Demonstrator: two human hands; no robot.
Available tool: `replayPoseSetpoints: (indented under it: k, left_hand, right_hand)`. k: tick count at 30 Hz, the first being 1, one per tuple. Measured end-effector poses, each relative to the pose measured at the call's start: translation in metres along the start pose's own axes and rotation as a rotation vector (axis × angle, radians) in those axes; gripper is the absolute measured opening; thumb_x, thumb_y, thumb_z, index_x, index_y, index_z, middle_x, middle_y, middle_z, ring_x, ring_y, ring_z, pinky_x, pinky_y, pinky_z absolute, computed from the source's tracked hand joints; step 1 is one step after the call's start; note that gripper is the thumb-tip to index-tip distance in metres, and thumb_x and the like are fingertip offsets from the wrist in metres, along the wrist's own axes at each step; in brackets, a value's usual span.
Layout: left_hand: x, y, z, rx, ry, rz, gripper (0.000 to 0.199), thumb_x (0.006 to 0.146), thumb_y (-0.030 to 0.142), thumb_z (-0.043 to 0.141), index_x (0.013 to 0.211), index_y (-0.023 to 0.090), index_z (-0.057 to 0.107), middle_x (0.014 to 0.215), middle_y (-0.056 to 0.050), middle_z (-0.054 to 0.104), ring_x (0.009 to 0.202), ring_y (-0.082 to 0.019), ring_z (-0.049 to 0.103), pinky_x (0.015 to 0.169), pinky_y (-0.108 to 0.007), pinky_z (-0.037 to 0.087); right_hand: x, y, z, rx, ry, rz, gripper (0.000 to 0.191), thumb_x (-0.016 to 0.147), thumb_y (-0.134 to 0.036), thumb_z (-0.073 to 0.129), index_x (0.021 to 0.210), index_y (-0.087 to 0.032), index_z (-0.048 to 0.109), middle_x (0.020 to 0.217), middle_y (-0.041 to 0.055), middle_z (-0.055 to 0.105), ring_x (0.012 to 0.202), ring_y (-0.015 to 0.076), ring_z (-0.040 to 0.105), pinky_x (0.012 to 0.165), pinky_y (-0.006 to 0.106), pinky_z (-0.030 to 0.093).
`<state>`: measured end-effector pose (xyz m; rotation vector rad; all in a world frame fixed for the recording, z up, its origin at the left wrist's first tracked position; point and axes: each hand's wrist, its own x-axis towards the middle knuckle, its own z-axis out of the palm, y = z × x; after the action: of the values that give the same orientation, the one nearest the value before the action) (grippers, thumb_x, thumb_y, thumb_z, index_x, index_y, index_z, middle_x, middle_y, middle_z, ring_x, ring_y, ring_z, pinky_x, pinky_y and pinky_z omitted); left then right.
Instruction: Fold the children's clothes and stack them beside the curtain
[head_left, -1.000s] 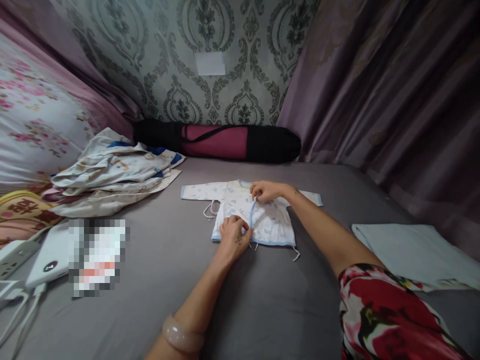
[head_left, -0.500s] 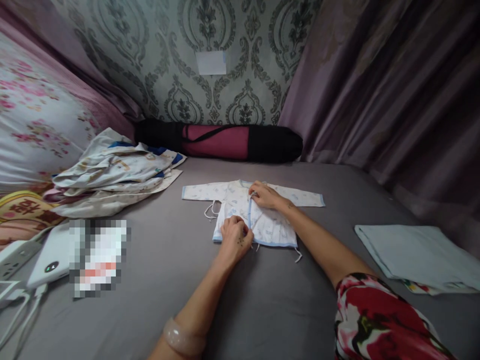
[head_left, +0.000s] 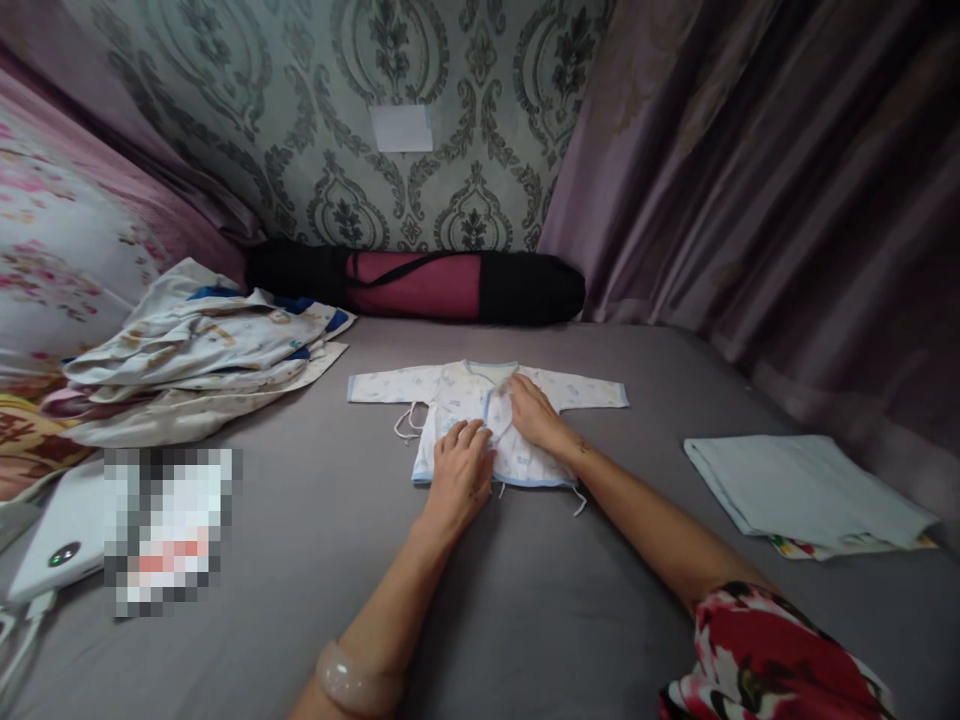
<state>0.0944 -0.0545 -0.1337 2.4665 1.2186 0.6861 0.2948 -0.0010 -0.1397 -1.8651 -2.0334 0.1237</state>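
A small white baby shirt [head_left: 450, 400] with a pale print and light-blue trim lies spread on the grey bed sheet, sleeves stretched to both sides. Thin white ties hang from its left side and bottom hem. My left hand [head_left: 461, 468] rests on the lower front, fingers stretched out and a little apart. On the upper front, right of the blue-edged overlap, my right hand [head_left: 536, 412] lies with its fingers extended against the cloth. Neither hand shows a pinch on the fabric. The cloth under both palms is hidden.
A folded pale cloth [head_left: 810, 490] lies at right. Rumpled clothes [head_left: 202, 360] are heaped at left, near a white power bank [head_left: 71, 525] with a cable [head_left: 34, 630] and a pixelated item [head_left: 176, 530]. A black-and-maroon long bag [head_left: 416, 285] lies along the wall.
Both hands have gone from pinching the shirt's front edge to lying on it with fingers extended. The right hand has moved slightly down. The whole view has shifted a little.
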Motion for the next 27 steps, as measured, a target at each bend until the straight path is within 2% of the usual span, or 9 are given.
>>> replayPoseSetpoints:
  k: [2,4,6,9,13,18,22,24,27]
  left_hand:
    - [-0.001,0.0,0.001,0.017,-0.088,0.033,0.035,0.095,0.02,0.041,0.127,0.022,0.055,0.146,-0.008,0.049,0.143,-0.029,0.03,0.113,-0.05,0.029]
    - [-0.001,0.001,0.004,0.029,-0.156,0.012,0.038,0.096,0.018,0.04,0.13,0.021,0.054,0.148,-0.009,0.048,0.144,-0.03,0.029,0.115,-0.053,0.026]
    - [-0.002,0.001,0.005,0.04,-0.186,-0.014,0.038,0.097,0.02,0.04,0.132,0.022,0.054,0.148,-0.01,0.049,0.143,-0.029,0.033,0.115,-0.054,0.026]
    - [-0.001,0.002,0.005,0.058,-0.196,-0.025,0.037,0.097,0.021,0.041,0.13,0.023,0.056,0.148,-0.01,0.048,0.142,-0.029,0.036,0.114,-0.054,0.027]
    - [0.001,0.003,0.002,0.075,-0.216,-0.033,0.037,0.097,0.021,0.042,0.131,0.023,0.056,0.149,-0.008,0.048,0.142,-0.029,0.035,0.114,-0.053,0.027]
    - [0.001,0.0,0.002,0.067,-0.218,-0.034,0.037,0.096,0.023,0.043,0.13,0.025,0.056,0.149,-0.006,0.048,0.142,-0.028,0.035,0.115,-0.052,0.027]
    - [0.0,-0.002,0.002,0.027,-0.185,-0.031,0.034,0.096,0.024,0.045,0.127,0.024,0.058,0.147,-0.006,0.05,0.141,-0.027,0.037,0.114,-0.049,0.028]
    - [0.0,-0.002,0.001,-0.008,-0.149,-0.032,0.03,0.095,0.025,0.047,0.122,0.024,0.061,0.143,-0.006,0.054,0.138,-0.026,0.041,0.112,-0.046,0.03]
    - [0.001,-0.003,-0.001,-0.043,-0.095,-0.038,0.027,0.096,0.027,0.046,0.115,0.024,0.064,0.133,-0.006,0.062,0.132,-0.025,0.047,0.108,-0.042,0.034]
  right_hand:
    - [-0.002,0.003,0.002,-0.086,-0.043,0.13,0.048,0.097,-0.02,0.029,0.142,-0.007,0.041,0.15,0.0204,0.039,0.139,0.0277,0.034,0.114,0.042,0.027]
    - [0.0,0.006,0.005,-0.136,-0.107,0.212,0.055,0.1,-0.03,0.028,0.146,-0.002,0.035,0.155,0.0222,0.031,0.145,0.0312,0.025,0.117,0.047,0.019]
    - [0.007,0.007,0.008,-0.149,-0.163,0.235,0.061,0.1,-0.038,0.026,0.149,-0.001,0.03,0.159,0.0219,0.024,0.147,0.0319,0.019,0.118,0.049,0.013]
    - [0.021,0.007,0.01,-0.146,-0.205,0.213,0.064,0.1,-0.042,0.023,0.151,-0.002,0.028,0.16,0.0202,0.021,0.149,0.03,0.016,0.119,0.05,0.009]
    - [0.037,0.008,0.013,-0.152,-0.183,0.212,0.064,0.1,-0.041,0.023,0.151,-0.002,0.028,0.16,0.0201,0.022,0.148,0.0297,0.018,0.119,0.05,0.009]
    - [0.042,0.01,0.021,-0.175,-0.11,0.227,0.063,0.101,-0.042,0.023,0.151,-0.005,0.03,0.16,0.0181,0.023,0.148,0.0291,0.019,0.119,0.05,0.008]
    - [0.044,0.011,0.015,-0.152,-0.161,0.244,0.062,0.101,-0.042,0.026,0.151,-0.006,0.031,0.16,0.0181,0.023,0.148,0.0289,0.019,0.118,0.05,0.01]
    - [0.047,0.009,0.007,-0.123,-0.181,0.241,0.057,0.1,-0.042,0.03,0.147,-0.01,0.04,0.157,0.0178,0.03,0.145,0.0288,0.025,0.117,0.051,0.015]
    - [0.057,0.0,-0.004,-0.093,-0.104,0.198,0.045,0.1,-0.037,0.033,0.131,-0.018,0.059,0.145,0.0137,0.05,0.135,0.0268,0.041,0.112,0.047,0.025]
